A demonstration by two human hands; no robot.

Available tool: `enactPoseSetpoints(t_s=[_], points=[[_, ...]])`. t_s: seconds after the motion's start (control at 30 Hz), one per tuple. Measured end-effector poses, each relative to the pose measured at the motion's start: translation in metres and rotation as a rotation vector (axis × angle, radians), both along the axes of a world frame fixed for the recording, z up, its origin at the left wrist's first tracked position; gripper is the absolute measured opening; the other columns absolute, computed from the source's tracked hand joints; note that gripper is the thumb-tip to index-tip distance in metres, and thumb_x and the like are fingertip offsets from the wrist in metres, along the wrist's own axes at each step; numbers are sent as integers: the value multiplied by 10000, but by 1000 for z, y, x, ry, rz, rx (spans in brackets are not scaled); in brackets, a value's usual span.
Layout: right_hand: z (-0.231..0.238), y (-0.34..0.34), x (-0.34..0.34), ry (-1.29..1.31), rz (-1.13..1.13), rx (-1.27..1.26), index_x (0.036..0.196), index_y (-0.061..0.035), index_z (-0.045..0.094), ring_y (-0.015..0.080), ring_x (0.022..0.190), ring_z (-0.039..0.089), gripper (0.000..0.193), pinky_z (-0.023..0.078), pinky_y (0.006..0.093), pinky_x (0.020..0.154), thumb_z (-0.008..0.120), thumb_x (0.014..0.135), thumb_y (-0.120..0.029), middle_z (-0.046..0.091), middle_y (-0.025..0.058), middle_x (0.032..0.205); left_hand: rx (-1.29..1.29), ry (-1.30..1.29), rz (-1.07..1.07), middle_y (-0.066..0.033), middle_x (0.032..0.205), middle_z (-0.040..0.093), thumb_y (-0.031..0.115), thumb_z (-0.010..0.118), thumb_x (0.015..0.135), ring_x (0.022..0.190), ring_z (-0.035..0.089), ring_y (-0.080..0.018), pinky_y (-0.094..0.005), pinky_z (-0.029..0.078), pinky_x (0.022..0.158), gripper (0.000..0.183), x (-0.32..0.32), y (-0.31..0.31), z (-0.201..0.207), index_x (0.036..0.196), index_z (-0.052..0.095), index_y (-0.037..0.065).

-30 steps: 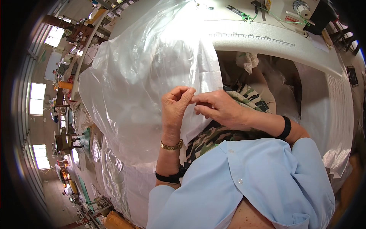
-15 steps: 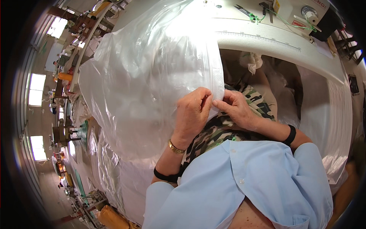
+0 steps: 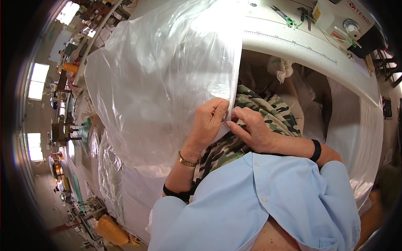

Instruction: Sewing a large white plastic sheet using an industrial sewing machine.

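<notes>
A large sheet of translucent white plastic (image 3: 159, 83) spreads over the table and hangs down on my left. Its narrow white edge (image 3: 235, 79) runs from the bright lamp glare down to my fingers. My left hand (image 3: 208, 121) pinches that edge from the left, fingers curled and pressed together. Close against it, my right hand (image 3: 253, 127) grips the same edge from the other side, thumb against bent fingers. The edge's lower end is mostly hidden by both hands, above my camouflage-patterned lap (image 3: 268, 108).
A white sewing machine (image 3: 335, 25) stands at the far right, with green thread on it. Snips (image 3: 282, 16) lie beside it. A ruler strip (image 3: 289, 44) follows the table's curved front edge. Layered white sheeting (image 3: 351, 125) hangs at right; cluttered workbenches (image 3: 69, 121) stand at left.
The plastic's edge has turned from a flat, wide band to a narrow, folded-looking strip. Both hands have shifted slightly left and stay pinched on it. The view has shifted a little.
</notes>
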State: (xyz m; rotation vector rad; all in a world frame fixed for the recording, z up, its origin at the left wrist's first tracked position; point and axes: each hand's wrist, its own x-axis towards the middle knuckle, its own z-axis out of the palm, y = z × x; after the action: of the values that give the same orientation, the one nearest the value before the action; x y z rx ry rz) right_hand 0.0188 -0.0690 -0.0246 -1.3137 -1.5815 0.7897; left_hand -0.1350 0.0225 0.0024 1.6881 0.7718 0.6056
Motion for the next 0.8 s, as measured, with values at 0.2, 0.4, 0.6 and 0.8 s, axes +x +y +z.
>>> enactPoseSetpoints(t_s=[0.2, 0.4, 0.6, 0.8], points=[[2, 26, 19, -192, 259, 286, 1043, -3, 608, 305, 850, 603, 205, 479, 378, 760, 639, 841, -16, 629, 137, 910, -42, 52, 77, 43, 761, 610, 105, 633, 937, 702, 544, -17, -191, 446, 642, 107, -15, 6, 0, 894, 649, 8], [1, 33, 17, 198, 251, -94, 1104, 27, 580, 141, 903, 631, 215, 501, 292, 827, 581, 962, -135, 674, 107, 940, 58, 137, 80, 38, 748, 609, 95, 619, 938, 675, 528, -16, -189, 436, 609, 117, -25, 4, 2, 898, 645, -11], [1, 22, -7, 468, 116, -143, 1080, 10, 565, 148, 897, 635, 221, 507, 306, 822, 625, 942, -151, 659, 96, 970, -5, 54, 121, 21, 770, 609, 109, 614, 947, 693, 523, -22, -189, 434, 618, 136, -21, 0, 10, 906, 647, -17], [-14, 19, -11, 536, 116, -287, 1077, 8, 615, 72, 794, 553, 236, 471, 262, 710, 626, 933, -179, 626, 9, 860, -48, 9, 108, 9, 790, 604, 77, 610, 935, 714, 526, -51, -217, 441, 639, 98, -18, -3, -1, 938, 638, -17]])
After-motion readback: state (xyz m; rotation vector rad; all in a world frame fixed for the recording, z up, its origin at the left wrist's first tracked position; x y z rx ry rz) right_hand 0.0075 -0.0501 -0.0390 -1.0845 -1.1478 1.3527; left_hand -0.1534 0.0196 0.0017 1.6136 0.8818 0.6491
